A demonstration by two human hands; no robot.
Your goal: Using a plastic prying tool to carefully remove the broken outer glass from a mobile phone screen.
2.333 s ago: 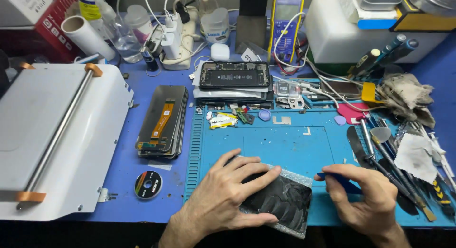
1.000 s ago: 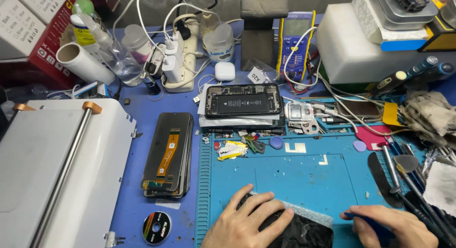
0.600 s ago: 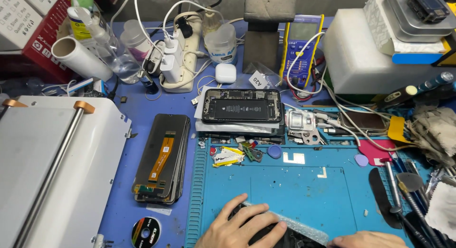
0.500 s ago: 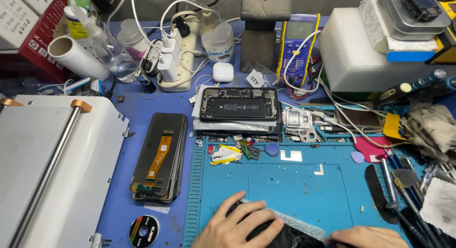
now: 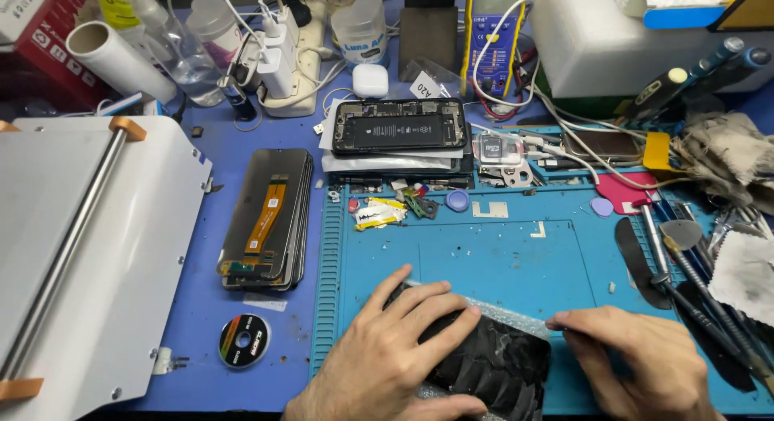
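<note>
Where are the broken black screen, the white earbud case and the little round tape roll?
cracked black screen (image 5: 496, 365), head view, its shattered middle.
white earbud case (image 5: 370, 80), head view, its lid.
small tape roll (image 5: 244, 340), head view, its flat face.

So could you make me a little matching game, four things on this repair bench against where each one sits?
Things:
1. cracked black screen
2. opened phone
3. stack of screen panels
4. small tape roll

Places:
A. at the far edge of the blue mat
B. under the left hand
C. near the front edge, below the stack
D. left of the mat, beside the white machine

Pairs: 1-B, 2-A, 3-D, 4-C
</note>
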